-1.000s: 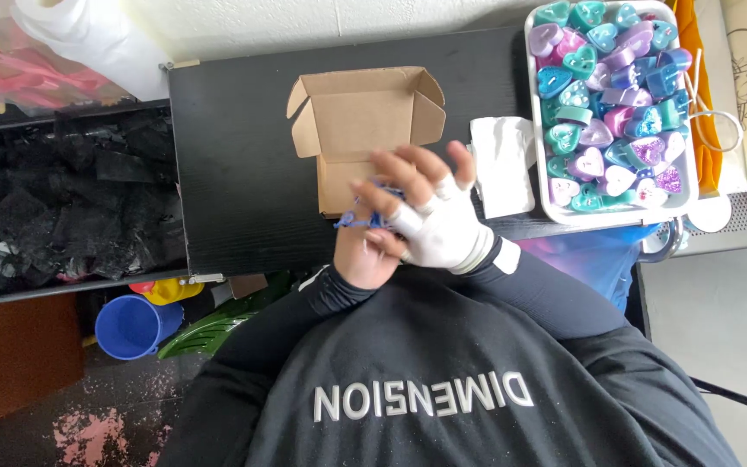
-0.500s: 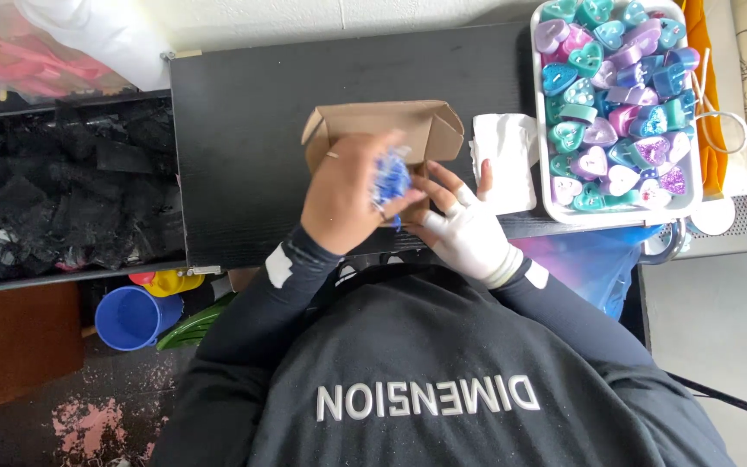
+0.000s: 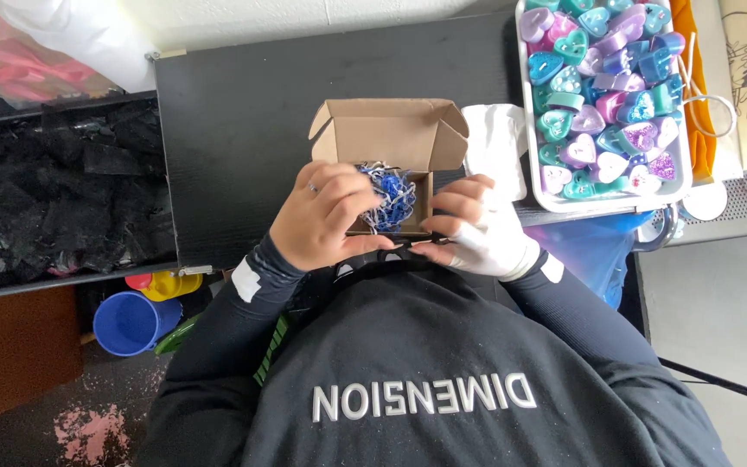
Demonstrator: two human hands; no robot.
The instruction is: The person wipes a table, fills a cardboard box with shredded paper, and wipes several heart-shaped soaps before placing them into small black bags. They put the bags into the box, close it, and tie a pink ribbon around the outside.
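Note:
A small brown cardboard box [image 3: 388, 137] stands open on the black table [image 3: 235, 130], its lid flap tipped back. Inside lies a blue piece among white and blue shredded strands [image 3: 388, 197]. My left hand [image 3: 322, 216], a ring on one finger, curls over the box's left side with its fingertips on that bundle. My right hand [image 3: 470, 229], wrapped in white, pinches the box's near right edge.
A white tray [image 3: 555, 204] heaped with several heart-shaped pieces in teal, purple and pink sits at the right, with a white tissue [image 3: 494, 143] beside the box. A black bin of dark crinkled filling [image 3: 62, 190] stands on the left. A blue cup [image 3: 131, 322] rests on the floor.
My hands moved from in front of my chest up to the box, and the left hand carried the blue bundle into it. The box now sits closer to me.

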